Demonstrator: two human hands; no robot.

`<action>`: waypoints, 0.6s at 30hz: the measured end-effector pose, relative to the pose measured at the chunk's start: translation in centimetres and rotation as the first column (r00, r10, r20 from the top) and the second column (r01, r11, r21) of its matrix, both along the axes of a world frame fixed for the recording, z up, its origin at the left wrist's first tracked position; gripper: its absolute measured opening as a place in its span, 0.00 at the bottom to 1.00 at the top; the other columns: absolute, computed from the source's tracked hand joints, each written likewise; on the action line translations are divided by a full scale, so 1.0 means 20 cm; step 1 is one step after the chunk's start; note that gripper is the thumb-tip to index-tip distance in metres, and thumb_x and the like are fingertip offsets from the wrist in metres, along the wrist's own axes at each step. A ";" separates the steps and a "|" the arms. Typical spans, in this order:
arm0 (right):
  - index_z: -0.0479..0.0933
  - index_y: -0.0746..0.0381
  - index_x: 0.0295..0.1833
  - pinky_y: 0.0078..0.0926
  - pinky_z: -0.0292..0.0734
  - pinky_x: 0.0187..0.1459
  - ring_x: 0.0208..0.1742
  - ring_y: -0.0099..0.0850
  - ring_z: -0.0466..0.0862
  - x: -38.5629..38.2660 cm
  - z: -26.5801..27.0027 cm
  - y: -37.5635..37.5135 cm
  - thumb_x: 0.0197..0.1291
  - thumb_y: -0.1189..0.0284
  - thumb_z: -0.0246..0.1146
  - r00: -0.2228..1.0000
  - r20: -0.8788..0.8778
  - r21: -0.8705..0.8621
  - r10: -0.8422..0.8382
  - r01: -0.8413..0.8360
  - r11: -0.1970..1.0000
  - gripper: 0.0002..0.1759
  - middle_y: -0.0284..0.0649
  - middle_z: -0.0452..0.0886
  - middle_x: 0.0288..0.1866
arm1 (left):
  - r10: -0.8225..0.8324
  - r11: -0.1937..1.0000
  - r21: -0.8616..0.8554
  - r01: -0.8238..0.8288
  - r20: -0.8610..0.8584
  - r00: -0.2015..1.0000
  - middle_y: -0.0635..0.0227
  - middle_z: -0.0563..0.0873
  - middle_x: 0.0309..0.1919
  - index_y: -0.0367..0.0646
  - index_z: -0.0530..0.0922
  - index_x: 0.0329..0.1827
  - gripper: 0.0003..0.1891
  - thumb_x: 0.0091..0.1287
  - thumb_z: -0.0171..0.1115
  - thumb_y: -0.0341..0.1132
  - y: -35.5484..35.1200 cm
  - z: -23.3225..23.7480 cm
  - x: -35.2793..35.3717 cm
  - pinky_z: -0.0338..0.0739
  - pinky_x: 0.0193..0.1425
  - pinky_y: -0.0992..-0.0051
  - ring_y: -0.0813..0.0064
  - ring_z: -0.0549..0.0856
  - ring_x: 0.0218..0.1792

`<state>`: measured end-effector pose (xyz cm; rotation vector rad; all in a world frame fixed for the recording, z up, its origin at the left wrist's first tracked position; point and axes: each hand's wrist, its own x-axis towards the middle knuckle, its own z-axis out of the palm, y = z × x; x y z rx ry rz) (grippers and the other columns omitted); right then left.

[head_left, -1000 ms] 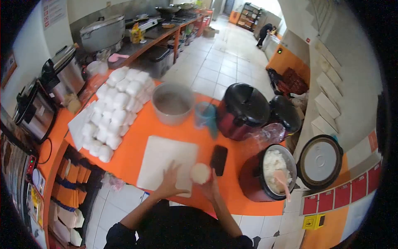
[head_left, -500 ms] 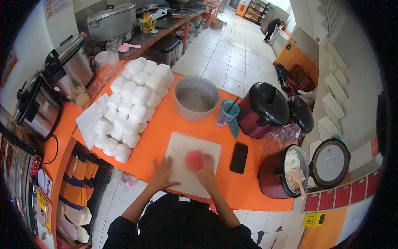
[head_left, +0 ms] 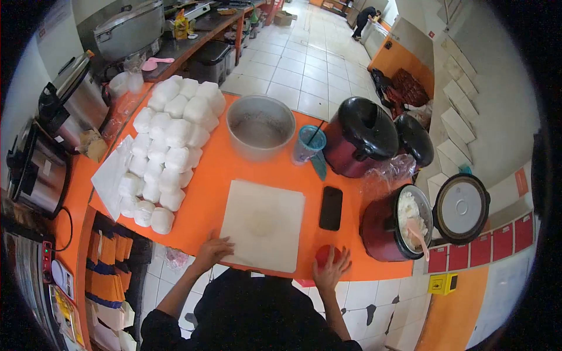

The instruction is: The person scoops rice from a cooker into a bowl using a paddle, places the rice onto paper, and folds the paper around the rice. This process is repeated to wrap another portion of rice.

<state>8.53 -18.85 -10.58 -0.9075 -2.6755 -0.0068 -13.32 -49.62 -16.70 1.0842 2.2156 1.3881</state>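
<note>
A stack of pale paper sheets (head_left: 263,225) lies on the orange table in front of me, with a faint round mark near its middle. My left hand (head_left: 213,253) rests at the lower left edge of the paper, its fingers stretched out and holding nothing. To the right of the paper, near the table's front edge, my right hand (head_left: 331,270) has its fingers around a small red round bowl (head_left: 323,255). The hand partly covers the bowl, and its inside cannot be made out. A black phone (head_left: 331,208) lies beyond that hand.
White wrapped bundles (head_left: 170,152) are piled at the left. A metal pot (head_left: 261,126), a lidded cup (head_left: 308,144) and a closed dark-red cooker (head_left: 360,137) stand behind. An open cooker (head_left: 380,228) holds rice and a pink paddle. Far off, a person (head_left: 365,22) bends over.
My right hand has moved the red bowl off the paper, rightward onto the table. My left hand has drawn back from the sheet to its edge. The view has shifted slightly.
</note>
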 end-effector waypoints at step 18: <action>0.81 0.60 0.33 0.30 0.67 0.52 0.42 0.27 0.79 -0.24 -0.03 -0.11 0.52 0.72 0.67 0.920 -0.190 -0.839 0.342 -0.333 0.429 0.04 0.37 0.81 0.37 | -0.233 0.955 -0.214 0.206 -0.108 0.966 0.74 0.86 0.38 0.52 0.83 0.38 0.07 0.61 0.62 0.41 0.06 0.32 -0.19 0.51 0.71 0.50 0.75 0.84 0.44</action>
